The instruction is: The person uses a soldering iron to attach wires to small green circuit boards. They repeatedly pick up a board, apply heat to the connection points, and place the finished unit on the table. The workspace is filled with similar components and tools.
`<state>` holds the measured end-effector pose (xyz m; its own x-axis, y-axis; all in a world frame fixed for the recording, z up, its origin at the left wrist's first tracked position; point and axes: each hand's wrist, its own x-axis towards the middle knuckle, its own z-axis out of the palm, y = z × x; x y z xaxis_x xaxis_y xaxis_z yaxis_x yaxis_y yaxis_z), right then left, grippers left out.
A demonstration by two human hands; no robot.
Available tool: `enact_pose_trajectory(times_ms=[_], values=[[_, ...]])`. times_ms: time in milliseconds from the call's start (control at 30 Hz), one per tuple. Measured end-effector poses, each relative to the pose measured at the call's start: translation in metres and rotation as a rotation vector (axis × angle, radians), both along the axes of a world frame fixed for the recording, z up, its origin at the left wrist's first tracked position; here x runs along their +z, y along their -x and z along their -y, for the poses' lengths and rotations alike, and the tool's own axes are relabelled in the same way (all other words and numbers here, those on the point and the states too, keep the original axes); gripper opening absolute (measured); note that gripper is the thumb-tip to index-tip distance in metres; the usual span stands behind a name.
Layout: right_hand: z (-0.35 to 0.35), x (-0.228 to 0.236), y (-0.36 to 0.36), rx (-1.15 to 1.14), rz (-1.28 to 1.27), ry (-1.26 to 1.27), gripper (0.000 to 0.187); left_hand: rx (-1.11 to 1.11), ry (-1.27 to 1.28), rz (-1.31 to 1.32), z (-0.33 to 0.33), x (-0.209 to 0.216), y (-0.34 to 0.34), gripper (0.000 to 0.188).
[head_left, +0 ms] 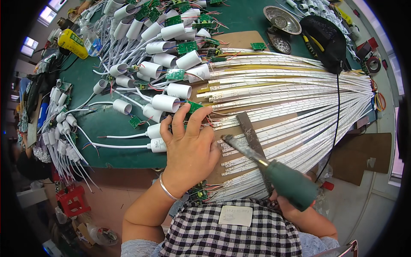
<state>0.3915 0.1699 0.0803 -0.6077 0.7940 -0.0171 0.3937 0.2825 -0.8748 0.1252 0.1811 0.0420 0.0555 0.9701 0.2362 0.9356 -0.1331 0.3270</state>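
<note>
My left hand (190,150) bends its fingers over a small green circuit board (195,107) and its thin wires, at the ends of the white LED strips (257,112). What thumb and forefinger pinch is partly hidden under the hand. A white plastic lamp cap (165,103) lies just beyond the fingertips. With my right hand (287,207) I grip a soldering iron (293,184) by its green handle. Its dark tip points left, above the strip ends, beside a dark flat bar (252,139) lying across the strips.
White caps with cables (150,68) and boards crowd the far left of the green table (109,147). A metal dish (282,20) and a black cap-like thing (324,43) stand at the far right. A black cord (338,107) crosses the strips. A yellow bottle (72,43) lies far left.
</note>
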Motion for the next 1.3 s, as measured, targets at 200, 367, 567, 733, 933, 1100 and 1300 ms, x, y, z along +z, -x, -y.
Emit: enact_pose_trajectory(times_ms=[200,367,567,733,933,1100,1300], values=[[0.010,-0.005,-0.022,-0.082,-0.056,0.166,0.040,0.000,0.005,-0.009,0.000,0.000,0.000,0.013],[0.014,-0.010,-0.021,-0.142,-0.173,0.227,0.034,-0.002,-0.008,-0.030,0.000,0.001,-0.001,0.013],[0.013,-0.011,-0.021,-0.227,-0.175,0.176,0.017,0.007,-0.010,-0.039,0.001,0.002,-0.003,0.012],[0.013,-0.014,-0.027,-0.218,-0.065,0.069,0.018,0.006,-0.025,-0.067,0.001,0.003,-0.005,0.013],[0.018,-0.015,-0.020,-0.329,-0.192,0.215,0.017,0.006,-0.046,-0.096,0.002,0.004,-0.006,0.012],[0.018,-0.017,-0.034,-0.227,-0.028,0.181,0.020,-0.032,-0.105,-0.076,0.015,0.014,-0.001,0.012],[0.013,-0.017,-0.033,-0.141,-0.062,0.127,0.031,-0.100,-0.035,-0.103,0.023,0.012,0.002,0.016]])
